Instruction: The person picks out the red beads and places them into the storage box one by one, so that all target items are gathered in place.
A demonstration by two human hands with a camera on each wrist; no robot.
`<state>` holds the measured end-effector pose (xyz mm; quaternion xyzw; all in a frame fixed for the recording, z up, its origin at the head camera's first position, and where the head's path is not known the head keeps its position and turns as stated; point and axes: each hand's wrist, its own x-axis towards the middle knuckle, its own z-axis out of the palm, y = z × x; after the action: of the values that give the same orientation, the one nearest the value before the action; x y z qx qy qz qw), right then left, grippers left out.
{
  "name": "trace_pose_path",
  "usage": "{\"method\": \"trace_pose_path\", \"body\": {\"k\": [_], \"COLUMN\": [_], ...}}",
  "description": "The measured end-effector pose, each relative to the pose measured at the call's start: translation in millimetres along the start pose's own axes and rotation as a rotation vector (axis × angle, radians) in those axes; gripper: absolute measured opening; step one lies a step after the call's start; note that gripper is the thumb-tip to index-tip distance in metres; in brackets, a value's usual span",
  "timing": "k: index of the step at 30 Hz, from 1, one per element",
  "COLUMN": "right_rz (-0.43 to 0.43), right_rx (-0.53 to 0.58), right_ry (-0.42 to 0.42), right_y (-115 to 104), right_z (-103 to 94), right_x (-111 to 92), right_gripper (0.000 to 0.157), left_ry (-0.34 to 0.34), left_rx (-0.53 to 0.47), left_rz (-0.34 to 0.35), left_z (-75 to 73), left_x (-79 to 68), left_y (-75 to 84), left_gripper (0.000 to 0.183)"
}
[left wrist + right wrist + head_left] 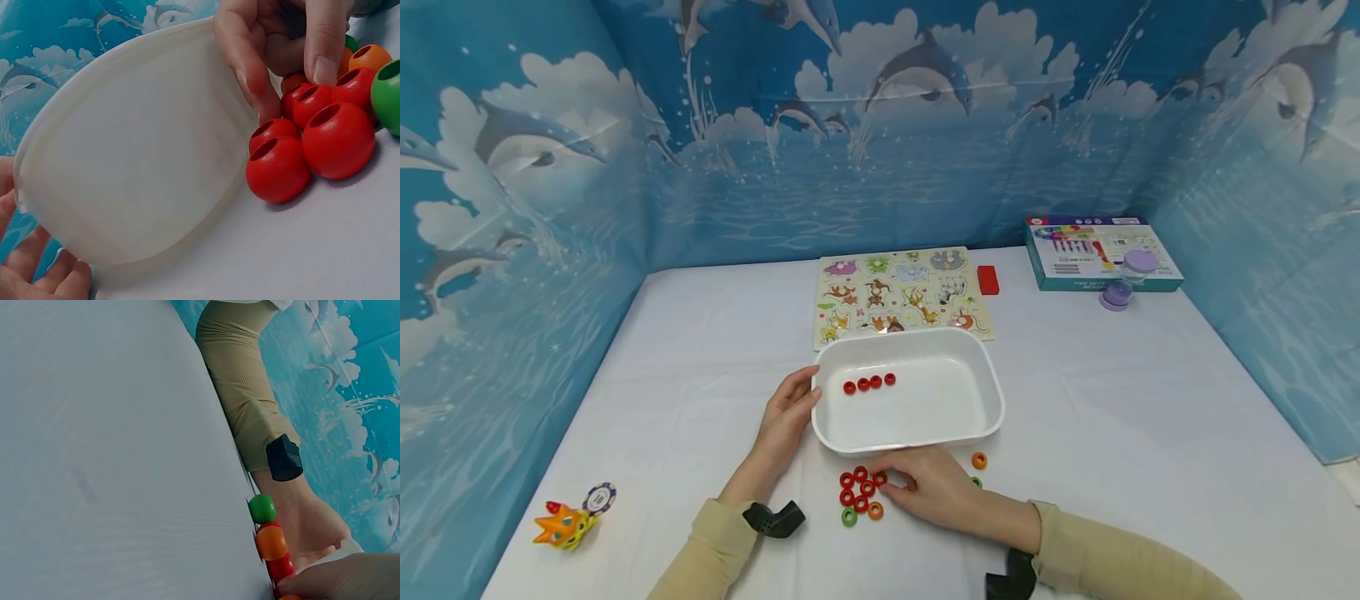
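A white tray (917, 392) lies at the middle of the table, with several red beads (863, 384) in a row inside. At its left end, my left hand (782, 421) holds the tray, fingertips at the rim and outer wall. My right hand (928, 483) is in front of the tray's near edge, thumb and index finger pinching a red bead (880, 479) at the right of a cluster of red beads (847, 497). A green bead (849, 517) and an orange bead (876, 510) lie at the cluster's near side.
Behind the tray lies an animal puzzle board (898, 292), with a red card-like piece (988, 280) beside it. A boxed set (1101, 254) and a purple-capped item (1127, 279) stand back right. Another orange bead (979, 460) lies right of the tray's front. A small orange-yellow toy (565, 525) sits front left.
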<state>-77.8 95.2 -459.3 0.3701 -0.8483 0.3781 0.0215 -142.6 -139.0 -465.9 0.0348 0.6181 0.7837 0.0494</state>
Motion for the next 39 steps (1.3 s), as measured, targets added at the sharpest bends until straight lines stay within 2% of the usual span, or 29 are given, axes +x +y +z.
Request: {"method": "trace_pose_path", "body": {"k": [3,6,9,14,16,20,24,27,31,35,39], "right_rz": [0.016,0.065,0.088,0.013,-0.006,0.028,0.081,0.13,0.192,0.254,0.3], "right_rx": [0.0,0.023,0.08,0.189,0.195,0.19,0.224,0.286,0.346,0.362,0.357], "right_ry": [-0.005,-0.049,-0.155,-0.324,-0.326,-0.275,-0.21,-0.191,-0.216,-0.261,-0.317], "right_y": [-1,-6,-15,-26,-25,-12,10,29,56,78,88], "right_z": [-1.2,-7.6,-23.4,-65.5,-84.4,-117.8,-138.1,-142.2,-136.6,-126.4,-114.3], "right_x": [0,0,1,16,27,54,81,96,108,112,114], "right_gripper": [0.021,0.019,0.018,0.019,0.019,0.019,0.023,0.025,0.032,0.038,0.036], "left_ry": [-0.002,-0.004,-0.006,-0.004,-0.004,-0.004,-0.006,-0.004,-0.003,-0.005,0.001], "left_rx": [-0.001,-0.005,-0.003,-0.004,-0.001,0.001,-0.002,-0.006,0.003,0.009,0.001], "left_rz": [0.003,0.0,-0.002,-0.001,-0.004,-0.001,0.008,0.01,0.007,0.001,-0.004], "left_z": [-0.4,-0.4,-0.6,-0.8,-0.8,-0.6,-0.4,-0.6,-1.1,-1.5,-1.3], "left_x": [0.3,0.4,-0.2,-1.1,-0.9,-0.5,-0.4,-0.3,0.6,1.0,0.9], "left_y": [-0.1,-0.3,0.1,0.4,0.2,-0.6,-1.5,-1.9,-2.4,-2.6,-2.1], "left_gripper": [0.047,0.047,0.048,0.048,0.048,0.049,0.05,0.049,0.048,0.046,0.046]}}
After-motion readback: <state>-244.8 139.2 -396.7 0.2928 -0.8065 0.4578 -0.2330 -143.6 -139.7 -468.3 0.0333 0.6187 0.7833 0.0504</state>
